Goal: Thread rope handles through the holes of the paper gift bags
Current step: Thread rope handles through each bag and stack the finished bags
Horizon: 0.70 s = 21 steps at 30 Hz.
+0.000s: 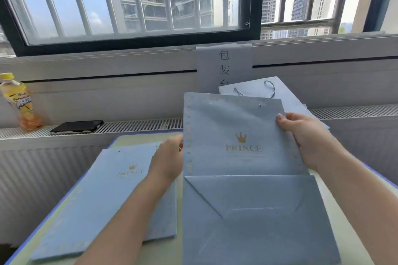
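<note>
We are holding a flat paper bag (234, 135) by its side edges, right hand (305, 135) fingers pinching it, left hand (170, 157) fingers hidden, cannot tell. It is looking light, thin and easily creased, so we are judging the edges near the two holes (260, 106) best to hold.

Held bag (241, 135): light blue, flat, raised upright mid-scene, gold crown and "PRINCE" facing near, two empty holes (260, 106) near top, folded base nearest. Left stack (103, 200): same bags, flat on table. Far bag (280, 90): behind, roped (271, 88), probably lying flat.
</note>
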{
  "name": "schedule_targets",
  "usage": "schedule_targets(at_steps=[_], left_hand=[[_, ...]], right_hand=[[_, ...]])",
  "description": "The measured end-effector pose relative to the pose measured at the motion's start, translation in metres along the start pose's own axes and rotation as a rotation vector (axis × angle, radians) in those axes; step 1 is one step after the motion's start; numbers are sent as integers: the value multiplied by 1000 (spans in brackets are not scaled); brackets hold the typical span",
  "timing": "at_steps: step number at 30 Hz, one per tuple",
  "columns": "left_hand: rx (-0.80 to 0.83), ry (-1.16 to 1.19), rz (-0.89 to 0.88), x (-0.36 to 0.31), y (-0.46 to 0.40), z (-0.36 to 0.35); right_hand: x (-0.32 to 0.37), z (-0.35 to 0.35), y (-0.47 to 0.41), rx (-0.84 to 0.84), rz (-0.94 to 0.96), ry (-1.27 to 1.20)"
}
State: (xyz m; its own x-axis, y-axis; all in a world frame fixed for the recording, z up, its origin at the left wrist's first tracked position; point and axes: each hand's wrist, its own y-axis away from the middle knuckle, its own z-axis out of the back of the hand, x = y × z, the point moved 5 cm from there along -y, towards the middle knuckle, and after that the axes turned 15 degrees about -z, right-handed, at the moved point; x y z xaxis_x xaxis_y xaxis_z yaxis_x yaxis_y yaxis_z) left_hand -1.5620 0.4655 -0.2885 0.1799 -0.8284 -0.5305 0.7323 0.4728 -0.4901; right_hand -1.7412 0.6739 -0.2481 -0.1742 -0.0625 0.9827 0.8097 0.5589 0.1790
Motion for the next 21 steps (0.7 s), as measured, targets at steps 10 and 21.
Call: schedule_targets(at_steps=[10,21], left_hand=[[373,-370,-58,-23,14,-34],[284,-171,151,-22,15,-27]], right_hand=[[16,33,-6,-404,181,505],[5,19,-5,-527,143,861]])
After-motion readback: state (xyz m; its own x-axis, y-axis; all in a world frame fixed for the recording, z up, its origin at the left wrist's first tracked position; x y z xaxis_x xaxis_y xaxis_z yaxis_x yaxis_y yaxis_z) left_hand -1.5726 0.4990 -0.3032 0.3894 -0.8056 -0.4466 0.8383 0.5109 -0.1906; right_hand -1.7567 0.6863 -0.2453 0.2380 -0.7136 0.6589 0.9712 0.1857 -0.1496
